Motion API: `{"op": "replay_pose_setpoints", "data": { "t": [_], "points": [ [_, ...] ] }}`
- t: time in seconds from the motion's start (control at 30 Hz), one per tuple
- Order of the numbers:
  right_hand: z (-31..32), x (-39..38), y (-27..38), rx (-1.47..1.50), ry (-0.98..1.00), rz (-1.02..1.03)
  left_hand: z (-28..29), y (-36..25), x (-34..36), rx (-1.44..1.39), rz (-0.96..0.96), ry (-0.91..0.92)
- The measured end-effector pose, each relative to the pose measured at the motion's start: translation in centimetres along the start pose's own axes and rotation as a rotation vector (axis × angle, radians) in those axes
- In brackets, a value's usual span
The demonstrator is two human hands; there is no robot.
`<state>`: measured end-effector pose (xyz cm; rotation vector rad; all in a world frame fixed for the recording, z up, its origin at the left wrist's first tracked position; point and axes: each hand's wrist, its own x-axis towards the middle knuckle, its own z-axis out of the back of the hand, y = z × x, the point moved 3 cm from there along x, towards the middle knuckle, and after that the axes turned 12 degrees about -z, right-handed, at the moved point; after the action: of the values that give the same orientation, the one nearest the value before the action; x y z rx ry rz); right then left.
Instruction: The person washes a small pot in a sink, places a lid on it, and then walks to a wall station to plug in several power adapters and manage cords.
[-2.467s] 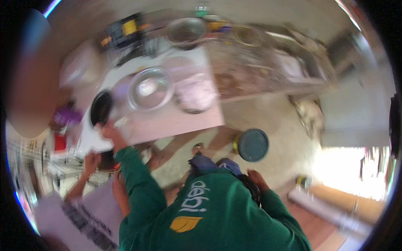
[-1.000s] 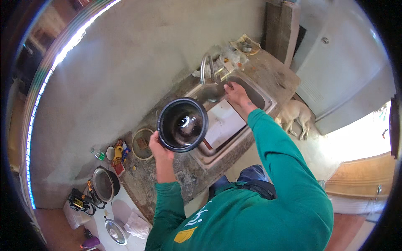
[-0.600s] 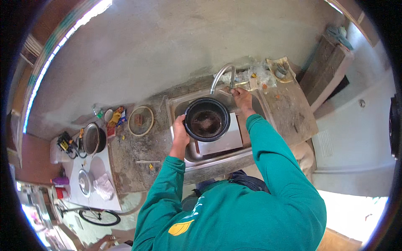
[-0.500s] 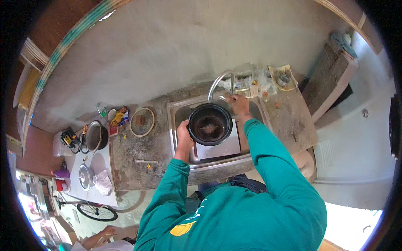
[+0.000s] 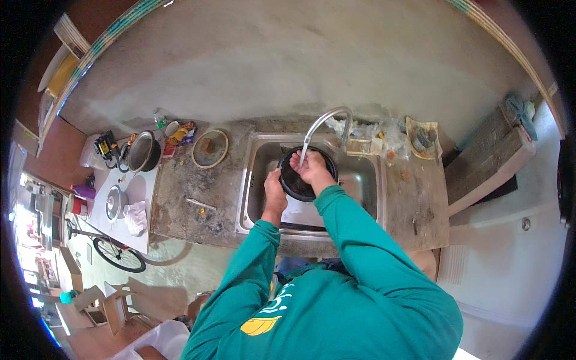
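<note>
A round black pot (image 5: 290, 181) is over the steel sink (image 5: 255, 187), with a pale board-like surface partly visible below it. My left hand (image 5: 275, 193) is closed on the pot's left rim. Above the pot's opening, my right hand (image 5: 313, 168) holds nothing, its fingers apart under the spout. A thin stream of water seems to run from the curved metal faucet (image 5: 327, 114) onto these fingers. My right hand and wrist hide much of the pot's inside.
Left on the counter (image 5: 180, 219) lie a round lid (image 5: 210, 149) and a thin white stick (image 5: 200, 204). A dark pot (image 5: 144, 151) and a silver lidded pot (image 5: 114, 203) stand farther left. Plastic bags (image 5: 393, 141) lie right of the faucet. Another person (image 5: 162, 342) shows lower left.
My right hand has left the faucet's base and come left over the pot, under the spout. Water now appears to run. The pot sits lower in the sink, still in my left hand.
</note>
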<state>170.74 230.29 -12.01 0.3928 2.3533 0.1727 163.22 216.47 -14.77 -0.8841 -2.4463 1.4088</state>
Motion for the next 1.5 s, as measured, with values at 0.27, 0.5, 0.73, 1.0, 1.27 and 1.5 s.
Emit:
{"op": "replay_pose_setpoints", "data": {
  "t": [0.27,0.5,0.73,1.0,1.27,1.5],
  "points": [
    [-0.3,-0.6,-1.5,-1.513,-0.54,0.763,-1.1,-2.8,-1.2,-0.009,0.019,-0.058],
    [2.9,2.3,-1.9,-0.733,-0.383,-0.014,-2.6,-1.8,-2.1,0.2,0.055,0.024],
    [5.9,-0.4,-1.3,-2.202,-0.235,0.758,-2.8,-4.0,-3.4,0.053,0.079,0.011],
    [3.5,4.4,-5.1,-2.059,-0.165,0.728,0.7,-4.6,-1.0,0.163,0.088,0.109],
    [2.2,5.4,-9.2,-1.876,-0.013,0.352,3.7,-2.4,1.0,0.119,0.128,0.115],
    [2.8,2.0,-7.9,-0.675,-0.452,-0.008,0.3,-5.0,-3.0,0.232,0.24,0.034]
  ]
}}
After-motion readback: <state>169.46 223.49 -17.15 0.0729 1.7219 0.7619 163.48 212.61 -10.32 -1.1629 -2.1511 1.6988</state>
